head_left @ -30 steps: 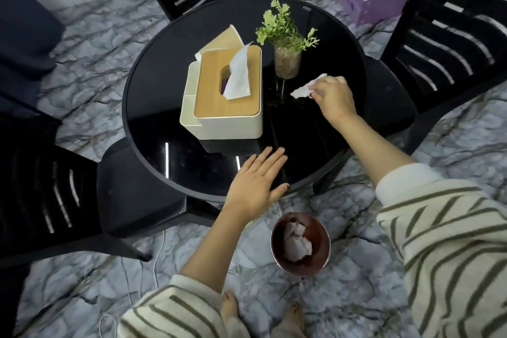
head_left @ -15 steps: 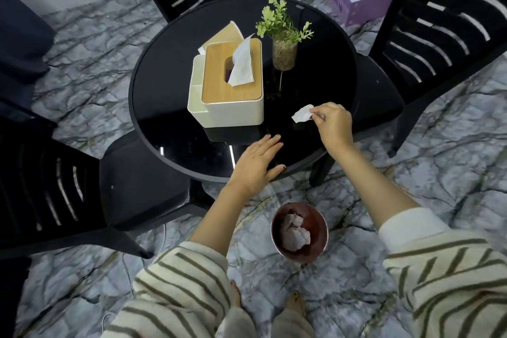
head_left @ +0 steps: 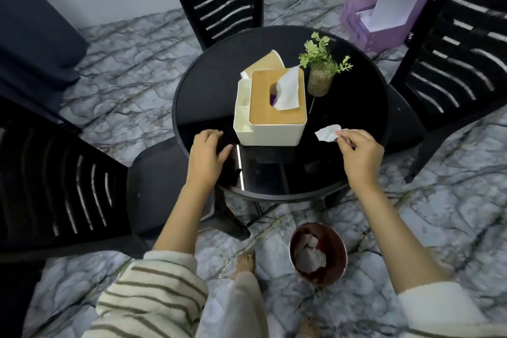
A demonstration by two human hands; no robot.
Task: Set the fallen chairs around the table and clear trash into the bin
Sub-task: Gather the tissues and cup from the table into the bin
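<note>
Your right hand (head_left: 359, 156) pinches a white paper scrap (head_left: 326, 133) just above the table (head_left: 356, 101), at its 4 o'clock. Your left hand (head_left: 205, 156) rests at 8 o'clock, fingers loosely bent, holding nothing. The bin (head_left: 323, 280) stands on the floor at 6 o'clock.

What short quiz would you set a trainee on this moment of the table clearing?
1. True or false: the right hand pinches a crumpled tissue over the round table.
2. The bin stands: A on the table; B on the floor beside the bare foot; C on a chair.
3. What does the left hand hold?
Key: 1 true; 2 B; 3 nothing, it rests on the table.
</note>
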